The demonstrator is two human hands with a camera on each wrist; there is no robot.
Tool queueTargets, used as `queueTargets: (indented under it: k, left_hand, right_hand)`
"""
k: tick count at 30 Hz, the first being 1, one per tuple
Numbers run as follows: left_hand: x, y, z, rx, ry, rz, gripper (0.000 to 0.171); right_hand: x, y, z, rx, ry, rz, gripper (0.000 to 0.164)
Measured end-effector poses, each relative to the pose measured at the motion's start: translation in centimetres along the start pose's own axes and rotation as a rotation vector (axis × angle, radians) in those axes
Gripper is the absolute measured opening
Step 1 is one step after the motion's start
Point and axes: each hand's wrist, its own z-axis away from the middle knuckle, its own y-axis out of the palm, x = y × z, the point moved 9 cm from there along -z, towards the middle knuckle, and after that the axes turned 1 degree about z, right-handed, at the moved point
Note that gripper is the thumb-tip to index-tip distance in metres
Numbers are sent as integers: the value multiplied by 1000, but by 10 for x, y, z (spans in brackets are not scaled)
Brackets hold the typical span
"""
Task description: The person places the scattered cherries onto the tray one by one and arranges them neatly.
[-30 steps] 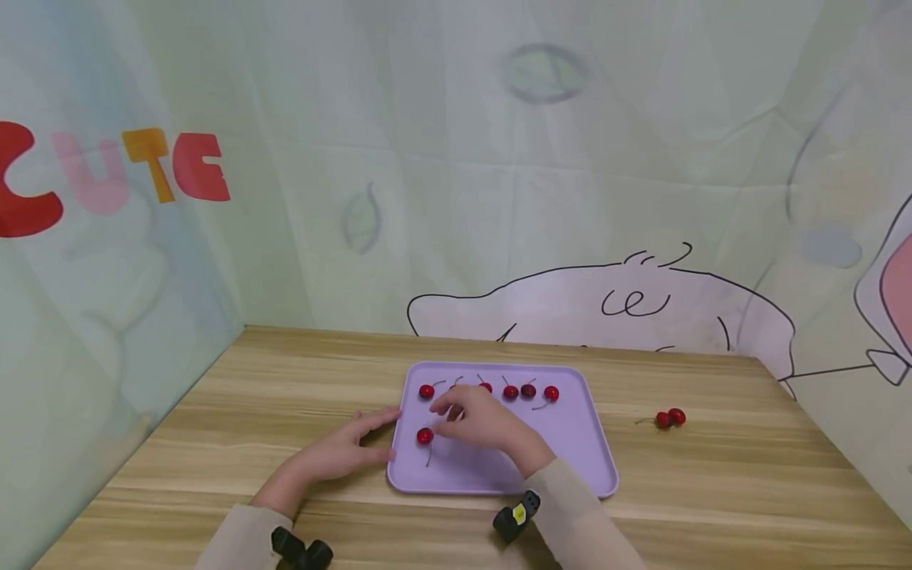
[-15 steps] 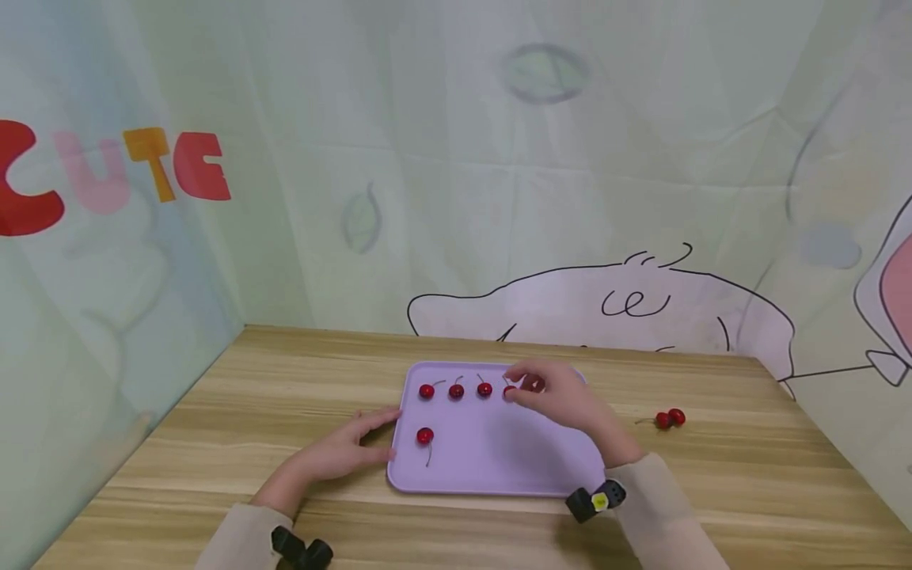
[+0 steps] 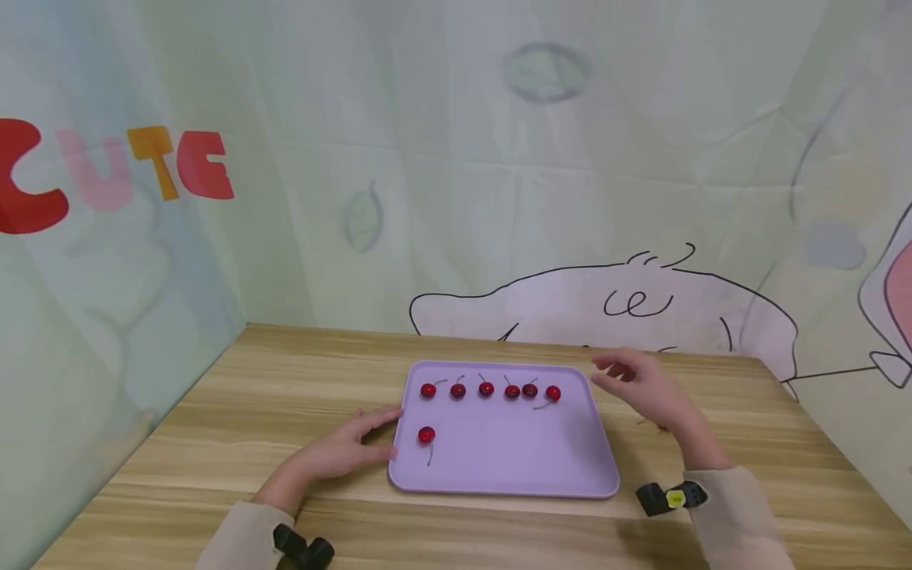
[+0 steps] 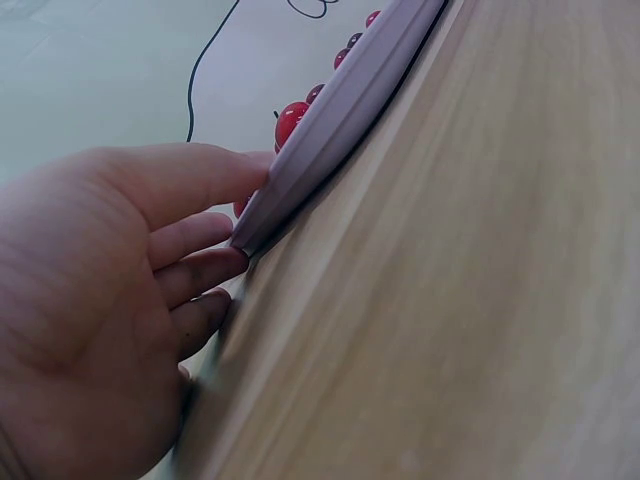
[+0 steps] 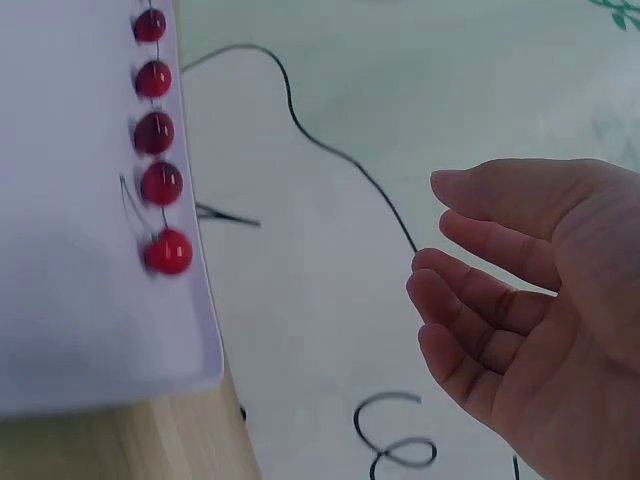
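Observation:
A light purple tray (image 3: 513, 475) lies on the wooden table. Along its far side runs a row of several red cherries (image 3: 486, 389) with stems, and a single cherry (image 3: 426, 435) lies nearer, at the left. My left hand (image 3: 340, 453) rests at the tray's left edge; in the left wrist view its thumb and fingertips touch the rim (image 4: 335, 125). My right hand (image 3: 644, 388) is raised to the right of the tray, its fingers loosely bent. Nothing is between those fingers in the right wrist view, where the hand (image 5: 530, 300) stands apart from the cherry row (image 5: 162, 184).
Right of the tray, a cherry stem (image 3: 650, 422) shows on the table; the cherries there are mostly hidden behind my right hand and wrist. A printed curtain (image 3: 456, 198) hangs behind and to the left of the table (image 3: 285, 356).
My right hand has moved right, from over the lone cherry, across the far row, to beyond the tray's right edge. The left hand has stayed at the tray; the tray's cherries look unmoved.

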Motion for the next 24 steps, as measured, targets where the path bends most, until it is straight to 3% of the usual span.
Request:
queueTargets:
  k: [12,24]
  left_hand:
    - [2,1,-1,3,-12,10,65]
    - [2,1,-1,-3,-24,1,65]
  right_hand:
    - [-68,-22,29,-14,209,0,51]
    - [-99,-20,38,11,251,-2,46]
